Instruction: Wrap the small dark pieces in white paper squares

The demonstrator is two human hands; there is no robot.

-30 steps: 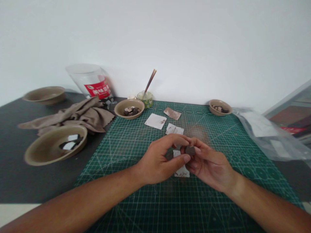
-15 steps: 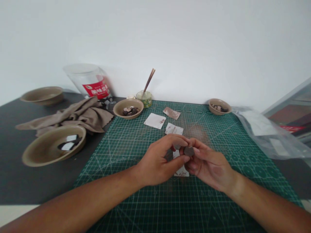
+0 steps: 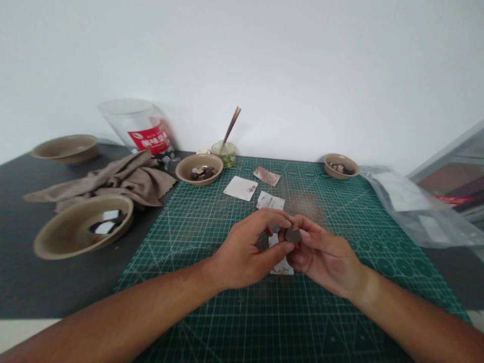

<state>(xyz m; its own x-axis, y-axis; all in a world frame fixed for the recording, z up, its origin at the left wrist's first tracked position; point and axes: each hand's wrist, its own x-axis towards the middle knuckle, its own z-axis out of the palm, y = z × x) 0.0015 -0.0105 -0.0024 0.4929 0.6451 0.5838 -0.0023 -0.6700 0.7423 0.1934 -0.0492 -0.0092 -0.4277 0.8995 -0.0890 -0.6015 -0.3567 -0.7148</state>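
Observation:
Both hands meet over the green cutting mat [image 3: 212,312], closed about a small dark grey-brown piece [image 3: 292,235] with a flat, many-sided face. My left hand [image 3: 253,249] grips it from the left between thumb and fingers. From the right, my right hand [image 3: 325,257] pinches the same piece with thumb and fingertips. What the piece is made of I cannot tell. Under the hands lies a smudged white paper [image 3: 283,267], partly hidden. Just beyond are another stained white paper [image 3: 270,201], a white square sheet [image 3: 241,188] and a brown-stained sheet [image 3: 266,176].
Small bowls with dark and pale pieces stand at back left [image 3: 199,159] and back right [image 3: 329,160]. A larger bowl [image 3: 49,242], a brown cloth [image 3: 113,181] and a clear jar [image 3: 121,121] are left. Sticks stand in a green cup [image 3: 229,157]. A plastic bag [image 3: 401,217] lies right.
Hardly anything differs. Both hands keep hold of the small dark piece in the same place; the whole view has shifted very slightly.

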